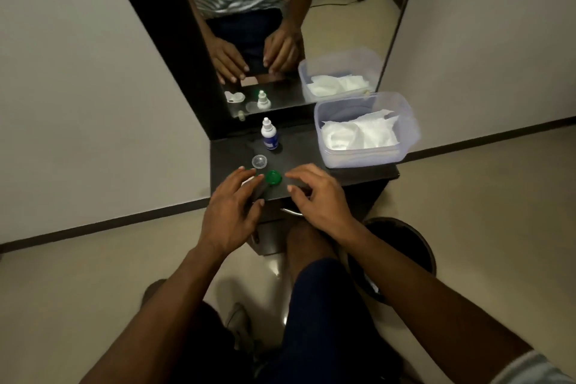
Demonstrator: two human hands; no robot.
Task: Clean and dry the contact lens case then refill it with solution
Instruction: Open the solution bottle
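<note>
Contact lens case green cap (273, 178) on dark counter (311, 162), clear cap (259, 162) beside it, solution bottle (270, 134) behind, left hand (232, 209) and right hand (314, 195) hovering, fingers spread, holding nothing.

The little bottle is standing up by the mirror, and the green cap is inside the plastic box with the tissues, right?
Not quite. The head view shows the green cap on the dark table, between the hands. The little bottle stands by the mirror, and the plastic box holds only tissues.

Left hand (232, 212) hides most of lens case; bottle (270, 135) label unreadable.
</note>
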